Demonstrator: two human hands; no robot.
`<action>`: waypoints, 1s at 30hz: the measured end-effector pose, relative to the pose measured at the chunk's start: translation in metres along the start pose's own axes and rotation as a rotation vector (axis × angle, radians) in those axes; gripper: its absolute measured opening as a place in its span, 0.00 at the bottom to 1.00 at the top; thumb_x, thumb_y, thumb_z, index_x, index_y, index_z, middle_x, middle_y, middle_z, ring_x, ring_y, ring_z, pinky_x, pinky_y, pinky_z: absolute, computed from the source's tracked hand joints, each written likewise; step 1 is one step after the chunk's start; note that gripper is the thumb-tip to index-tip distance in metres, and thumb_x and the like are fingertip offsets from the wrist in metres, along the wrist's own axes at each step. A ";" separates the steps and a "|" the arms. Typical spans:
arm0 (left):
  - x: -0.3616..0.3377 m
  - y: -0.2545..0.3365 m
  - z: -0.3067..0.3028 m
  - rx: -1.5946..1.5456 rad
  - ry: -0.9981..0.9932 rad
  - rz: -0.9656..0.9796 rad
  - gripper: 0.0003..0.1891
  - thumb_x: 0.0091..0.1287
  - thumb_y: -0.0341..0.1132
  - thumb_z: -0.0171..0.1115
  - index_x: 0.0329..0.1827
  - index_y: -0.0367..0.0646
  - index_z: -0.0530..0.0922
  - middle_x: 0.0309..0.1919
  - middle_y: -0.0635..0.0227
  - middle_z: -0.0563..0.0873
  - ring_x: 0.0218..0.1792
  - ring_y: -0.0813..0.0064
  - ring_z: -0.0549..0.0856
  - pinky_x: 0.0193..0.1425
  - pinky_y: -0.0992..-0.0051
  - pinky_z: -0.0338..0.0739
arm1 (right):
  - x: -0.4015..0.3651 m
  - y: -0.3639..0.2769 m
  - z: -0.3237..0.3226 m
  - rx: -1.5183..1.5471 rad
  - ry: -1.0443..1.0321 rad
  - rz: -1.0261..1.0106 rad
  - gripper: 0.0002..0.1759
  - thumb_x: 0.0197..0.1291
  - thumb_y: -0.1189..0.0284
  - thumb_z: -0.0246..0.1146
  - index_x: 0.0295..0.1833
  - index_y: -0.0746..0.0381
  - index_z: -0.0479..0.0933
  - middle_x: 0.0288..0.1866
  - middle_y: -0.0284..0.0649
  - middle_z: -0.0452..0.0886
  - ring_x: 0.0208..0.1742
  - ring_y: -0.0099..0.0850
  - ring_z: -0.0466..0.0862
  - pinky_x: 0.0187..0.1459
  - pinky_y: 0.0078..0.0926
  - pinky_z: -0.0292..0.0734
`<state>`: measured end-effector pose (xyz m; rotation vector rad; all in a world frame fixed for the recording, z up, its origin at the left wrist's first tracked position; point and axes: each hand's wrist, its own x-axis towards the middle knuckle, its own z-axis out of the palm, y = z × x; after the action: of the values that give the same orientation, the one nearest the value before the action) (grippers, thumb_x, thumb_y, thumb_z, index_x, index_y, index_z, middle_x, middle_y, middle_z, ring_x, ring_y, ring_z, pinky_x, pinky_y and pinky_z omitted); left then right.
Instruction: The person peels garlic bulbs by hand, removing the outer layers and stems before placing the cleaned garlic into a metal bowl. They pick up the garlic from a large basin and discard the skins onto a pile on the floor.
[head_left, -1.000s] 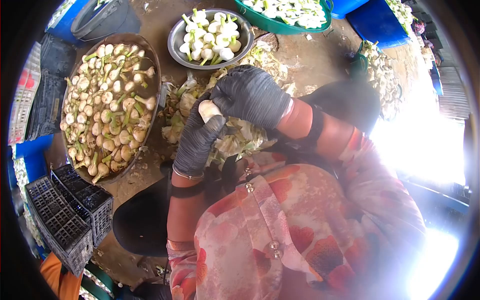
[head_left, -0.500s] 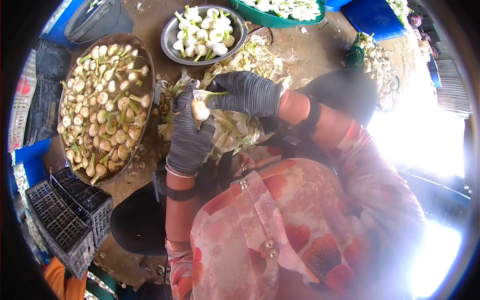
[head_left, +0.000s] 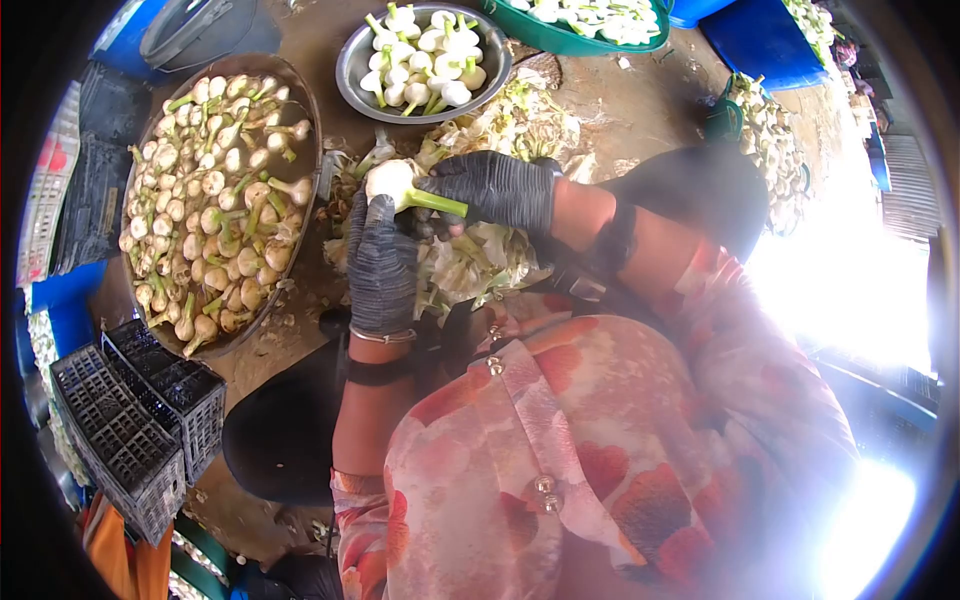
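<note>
A garlic bulb (head_left: 392, 182) with a thick green stem is held between my two gloved hands, its stem pointing right. My left hand (head_left: 380, 265), in a dark grey striped glove, is closed around the bulb from below, thumb against its side. From the right, my right hand (head_left: 490, 188), in a matching glove, is closed at the bulb where the stem begins. Some of its fingers are hidden behind the stem. Below and behind both hands lies a heap of pale garlic peelings (head_left: 490, 265).
Unpeeled garlic bulbs with stems fill a large round tub (head_left: 312, 170) on the left. Ahead, a metal bowl (head_left: 352, 88) holds peeled white bulbs, beside a green basin (head_left: 550, 42) of more. Black crates (head_left: 120, 430) stand lower left; a grey bucket (head_left: 195, 40) stands far left.
The garlic bulb has been turned: its bulb end now points up and left, and the green stem sticks out to the right. Both hands have shifted grip, and the view has moved slightly.
</note>
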<state>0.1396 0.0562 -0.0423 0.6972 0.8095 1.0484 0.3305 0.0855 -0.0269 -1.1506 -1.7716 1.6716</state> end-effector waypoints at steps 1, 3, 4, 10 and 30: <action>0.002 -0.003 0.000 -0.005 0.044 -0.026 0.22 0.78 0.41 0.48 0.68 0.37 0.69 0.55 0.62 0.79 0.52 0.74 0.80 0.58 0.73 0.75 | 0.001 0.001 0.003 -0.232 0.081 -0.086 0.15 0.68 0.71 0.61 0.57 0.66 0.78 0.50 0.50 0.81 0.46 0.45 0.85 0.53 0.36 0.82; 0.008 -0.017 -0.012 0.230 0.059 0.089 0.23 0.78 0.43 0.49 0.67 0.36 0.71 0.53 0.63 0.81 0.52 0.75 0.80 0.58 0.75 0.75 | -0.007 -0.003 0.015 -0.484 0.296 -0.130 0.18 0.69 0.62 0.59 0.56 0.63 0.79 0.45 0.48 0.84 0.45 0.42 0.85 0.49 0.37 0.80; 0.007 -0.012 -0.009 0.153 0.040 0.061 0.23 0.78 0.43 0.49 0.67 0.36 0.71 0.53 0.63 0.81 0.53 0.75 0.80 0.59 0.75 0.75 | -0.011 -0.020 0.023 -0.353 0.397 0.076 0.21 0.69 0.55 0.58 0.55 0.60 0.79 0.43 0.44 0.86 0.43 0.37 0.87 0.45 0.36 0.80; 0.004 0.022 0.010 0.511 0.080 0.303 0.23 0.77 0.46 0.51 0.64 0.36 0.75 0.56 0.62 0.81 0.58 0.75 0.79 0.62 0.75 0.73 | -0.012 -0.047 0.013 -0.713 0.270 0.143 0.24 0.72 0.51 0.53 0.54 0.61 0.78 0.41 0.45 0.85 0.46 0.38 0.85 0.45 0.31 0.77; -0.002 0.030 0.011 0.599 -0.073 0.436 0.33 0.66 0.26 0.63 0.73 0.36 0.61 0.65 0.58 0.73 0.63 0.69 0.75 0.68 0.69 0.72 | -0.010 -0.042 0.006 -0.177 0.215 0.083 0.28 0.72 0.51 0.56 0.61 0.66 0.75 0.51 0.46 0.82 0.54 0.32 0.80 0.61 0.29 0.73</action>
<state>0.1345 0.0639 -0.0116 1.4627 0.9393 1.1628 0.3202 0.0773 0.0141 -1.4416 -1.7821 1.3966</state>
